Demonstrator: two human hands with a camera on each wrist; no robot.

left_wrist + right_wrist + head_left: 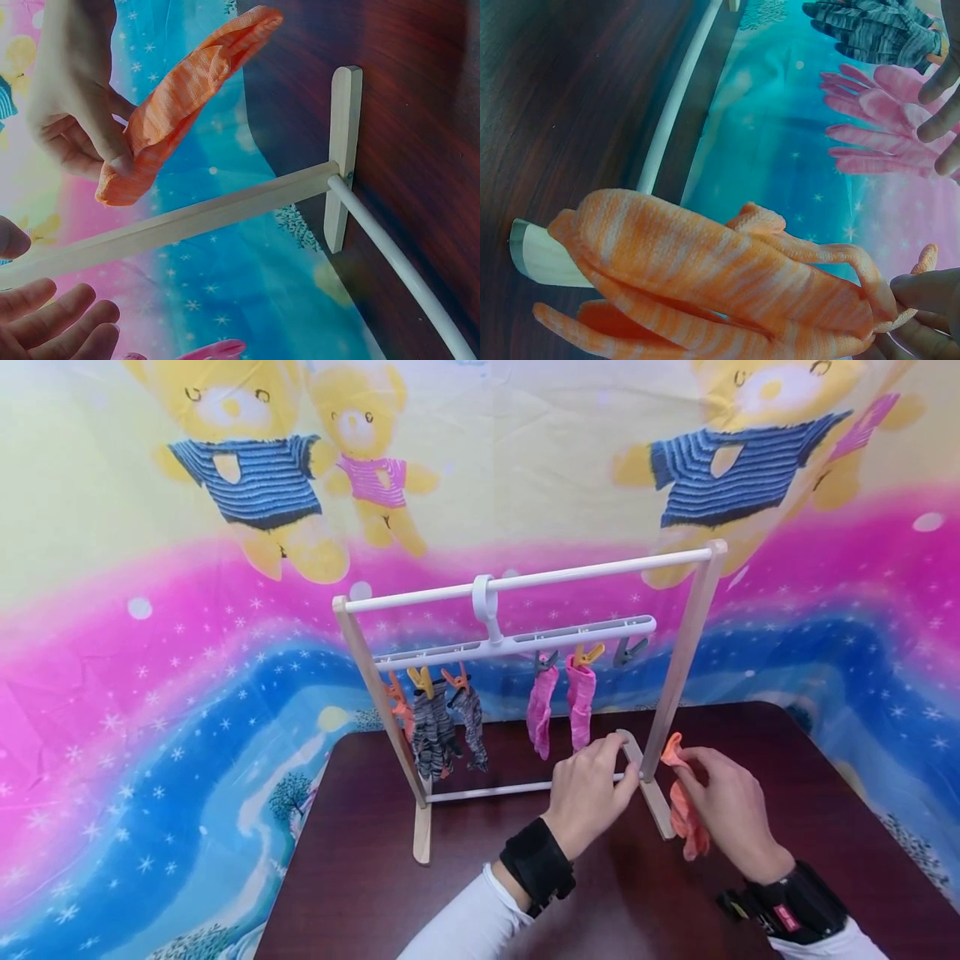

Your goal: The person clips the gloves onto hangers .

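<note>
My right hand [727,806] pinches an orange striped glove [688,822] by one end, just right of the rack's right post. In the right wrist view the glove's fingers [622,341] dangle away from the grip. The left hand [588,793] is held in front of the rack, left of that post, its fingers [67,307] loosely extended around nothing. Beyond it, two pink gloves [581,697] hang from clothespins on a white hanger [517,645]. Grey-and-black gloves [431,731] hang at the hanger's left part. A grey clothespin [630,652] at the right end holds nothing.
A rack with wooden posts [693,635] and a white top rod [600,568] stands on a dark wood table [360,893]. The rack's lower rod [487,792] runs near the tabletop. Behind is a patterned cloth backdrop [225,777].
</note>
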